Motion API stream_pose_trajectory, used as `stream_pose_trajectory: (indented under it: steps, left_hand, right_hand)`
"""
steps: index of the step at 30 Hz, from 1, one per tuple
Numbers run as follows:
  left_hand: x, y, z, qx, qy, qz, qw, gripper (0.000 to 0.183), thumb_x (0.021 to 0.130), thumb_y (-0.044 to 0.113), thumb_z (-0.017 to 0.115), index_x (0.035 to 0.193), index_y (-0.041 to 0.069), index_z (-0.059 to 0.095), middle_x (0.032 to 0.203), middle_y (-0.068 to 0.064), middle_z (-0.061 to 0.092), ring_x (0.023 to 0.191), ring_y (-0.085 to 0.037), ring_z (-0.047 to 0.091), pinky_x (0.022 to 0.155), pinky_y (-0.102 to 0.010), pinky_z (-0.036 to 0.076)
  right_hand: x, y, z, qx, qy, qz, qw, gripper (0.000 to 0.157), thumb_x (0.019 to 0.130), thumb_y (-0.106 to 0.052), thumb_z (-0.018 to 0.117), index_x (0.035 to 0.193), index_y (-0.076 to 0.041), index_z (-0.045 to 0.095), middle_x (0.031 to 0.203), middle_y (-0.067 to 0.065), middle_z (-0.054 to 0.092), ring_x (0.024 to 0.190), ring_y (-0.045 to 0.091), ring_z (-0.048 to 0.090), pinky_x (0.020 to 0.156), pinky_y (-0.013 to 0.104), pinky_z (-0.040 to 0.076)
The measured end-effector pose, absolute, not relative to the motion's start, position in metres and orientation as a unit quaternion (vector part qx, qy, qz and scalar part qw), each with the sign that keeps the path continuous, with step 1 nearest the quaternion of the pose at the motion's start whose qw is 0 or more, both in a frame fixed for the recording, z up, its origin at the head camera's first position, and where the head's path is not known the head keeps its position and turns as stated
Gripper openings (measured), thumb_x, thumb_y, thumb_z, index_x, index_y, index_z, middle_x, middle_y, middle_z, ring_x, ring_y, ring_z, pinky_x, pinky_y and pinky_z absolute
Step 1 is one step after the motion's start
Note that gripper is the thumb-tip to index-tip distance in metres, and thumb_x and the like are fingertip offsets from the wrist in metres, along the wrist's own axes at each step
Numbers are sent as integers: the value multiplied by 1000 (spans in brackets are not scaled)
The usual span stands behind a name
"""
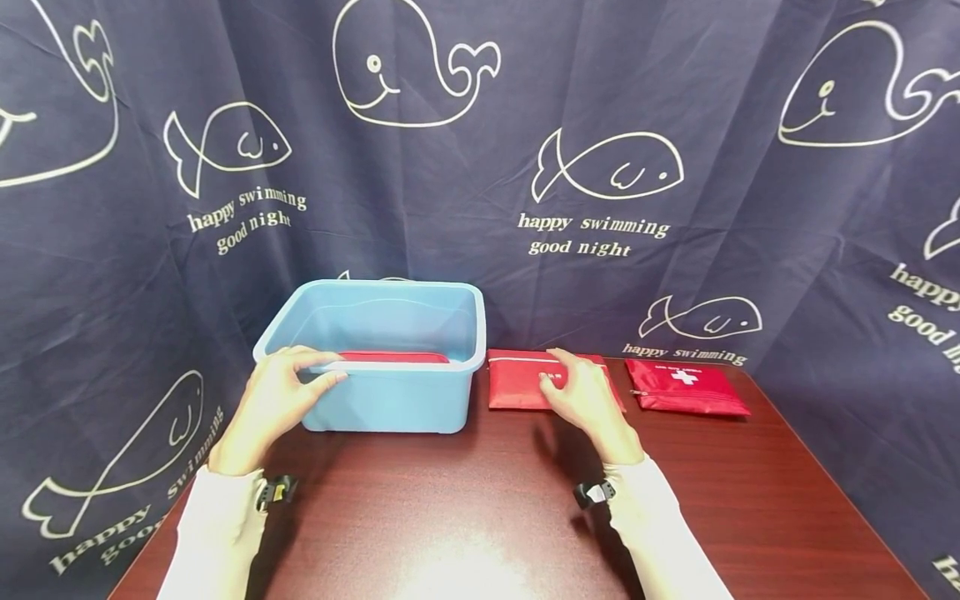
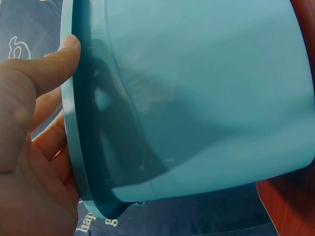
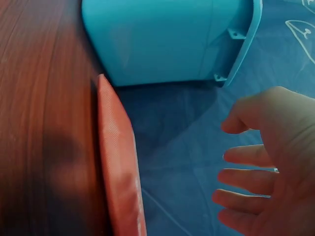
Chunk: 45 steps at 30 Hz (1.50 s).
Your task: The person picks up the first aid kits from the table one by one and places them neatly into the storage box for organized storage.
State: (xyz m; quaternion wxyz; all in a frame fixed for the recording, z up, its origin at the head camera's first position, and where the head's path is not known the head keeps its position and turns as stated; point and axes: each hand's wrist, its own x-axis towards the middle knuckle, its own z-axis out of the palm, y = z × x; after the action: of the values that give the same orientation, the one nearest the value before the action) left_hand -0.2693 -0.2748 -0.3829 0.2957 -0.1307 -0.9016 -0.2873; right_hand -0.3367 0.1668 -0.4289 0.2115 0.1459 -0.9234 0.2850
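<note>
A light blue plastic bin (image 1: 390,402) stands on the table at the back left. My left hand (image 1: 283,385) holds the rim at its front left corner. In the left wrist view the thumb (image 2: 64,61) lies over the outer side of the rim, and the other fingertips are hidden behind it. Inside the bin lies a red item (image 1: 393,357), mostly hidden by the front wall. My right hand (image 1: 585,396) hovers above a red pouch (image 1: 516,385) with a white stripe. Its fingers are spread and loosely bent, with nothing between them, apart from the pouch in the right wrist view.
Another red pouch (image 1: 690,392) with a white cross and a zipper lies at the right. A dark blue curtain (image 1: 585,100) with whale and fish prints hangs close behind the table (image 1: 525,492). Each wrist wears a small black strap device.
</note>
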Motion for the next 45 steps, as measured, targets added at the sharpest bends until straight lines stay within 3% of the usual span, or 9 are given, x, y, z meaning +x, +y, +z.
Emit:
stream_pose_trajectory:
  steps: [3,5,8,12,17,25,33,37,45]
  left_hand:
    - [-270,-274,-383,-132,-901,-287,298,22,82,22,89,103,17,84,95,-1,78,96,-24,68,81,-37,46]
    - [-270,-274,-383,-133,-900,-286,299,22,82,22,89,103,17,84,94,0,78,96,-24,68,80,-36,46]
    - [-270,-273,-382,-135,-900,-286,301,22,82,22,89,102,17,84,94,0,78,95,-23,68,80,-36,45]
    - [-270,-274,-382,-137,-899,-285,303,22,82,23,89,103,16,84,94,0,78,95,-23,68,80,-35,45]
    - [-269,-274,-381,-137,-901,-284,299,23,82,23,89,103,15,84,94,0,78,95,-23,68,79,-35,45]
    - [-269,-274,-380,-138,-900,-282,303,22,82,22,89,102,15,84,93,-1,78,94,-24,68,79,-34,45]
    - [-269,-274,-382,-135,-903,-282,296,22,82,22,88,103,14,84,95,-3,78,97,-26,68,82,-38,45]
    - [-269,-274,-383,-136,-902,-283,298,23,82,22,89,103,14,83,94,-2,78,95,-26,67,81,-37,45]
    - [-270,-274,-382,-132,-902,-286,296,22,83,23,88,103,16,84,94,-1,78,95,-24,67,80,-36,45]
  right_hand:
    - [-339,169,-435,150,-925,277,211,48,88,-20,73,133,-3,67,100,16,76,96,36,72,90,51,56]
    - [-340,170,-438,151,-927,271,209,49,88,-21,74,133,-4,67,78,11,71,82,33,68,83,49,56]
    - [-342,171,-442,151,-932,266,196,51,88,-24,76,134,-5,67,65,6,60,73,28,60,79,47,55]
    - [-347,175,-451,148,-938,265,166,56,87,-29,79,136,-6,65,90,12,74,89,31,69,88,50,56]
    - [-353,181,-465,139,-946,254,143,59,87,-34,80,136,-6,65,113,15,76,103,33,71,95,51,54]
    - [-363,184,-474,136,-954,237,127,57,87,-34,80,133,-3,66,115,15,74,104,35,70,94,53,53]
    - [-367,180,-477,160,-961,212,69,70,82,-32,85,139,1,61,146,29,55,135,46,53,112,58,41]
    - [-368,178,-479,161,-965,203,44,78,78,-30,89,143,1,58,153,31,46,140,48,46,115,58,37]
    - [-375,179,-483,172,-967,182,53,71,80,-25,88,141,1,60,145,28,56,135,45,53,113,55,40]
